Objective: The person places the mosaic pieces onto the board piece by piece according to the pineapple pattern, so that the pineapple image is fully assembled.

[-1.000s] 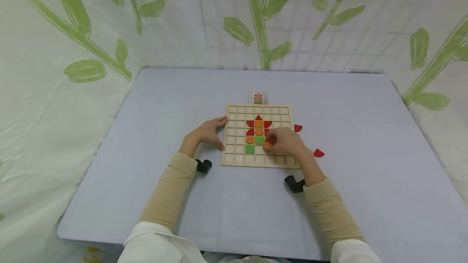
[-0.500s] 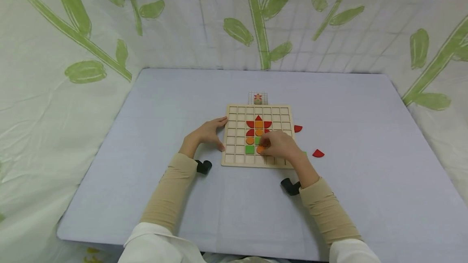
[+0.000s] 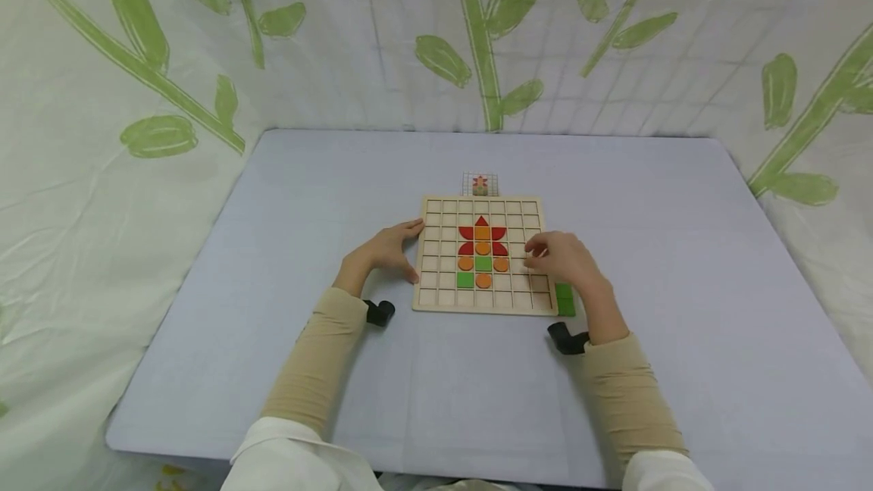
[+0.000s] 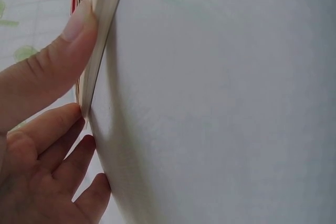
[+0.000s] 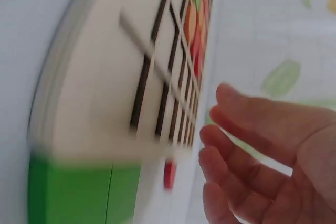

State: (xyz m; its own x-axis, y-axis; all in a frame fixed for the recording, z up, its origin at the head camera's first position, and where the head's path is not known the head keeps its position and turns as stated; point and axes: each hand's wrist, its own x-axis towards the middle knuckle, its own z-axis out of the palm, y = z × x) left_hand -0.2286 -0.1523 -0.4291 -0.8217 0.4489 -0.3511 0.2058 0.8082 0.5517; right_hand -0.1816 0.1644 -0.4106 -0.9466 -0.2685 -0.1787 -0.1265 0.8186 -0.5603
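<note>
A wooden grid board (image 3: 433,248) lies on the table. Coloured pieces fill its middle: a red triangle (image 3: 481,221), red quarter-round pieces (image 3: 499,233), an orange square (image 3: 483,233), several orange discs (image 3: 501,264) and two green squares (image 3: 465,279). My left hand (image 3: 385,247) touches the board's left edge, its thumb (image 4: 79,30) and fingertips against the rim. Above the board's right side hovers my right hand (image 3: 569,258), fingers loosely bent with nothing between them. Green square pieces (image 3: 565,300) lie beside the board's lower right edge, below that hand.
Behind the board, a small pattern card (image 3: 480,185) shows a similar figure. A red piece (image 5: 169,174) lies past the board's right edge in the right wrist view. Black wrist-worn devices (image 3: 567,339) sit under both wrists. A flower-printed curtain (image 3: 341,59) surrounds the table (image 3: 327,173).
My right hand set an orange disc in the cell below the middle green square, let go and moved right. Another orange disc now shows right of that green square. The left hand stayed put.
</note>
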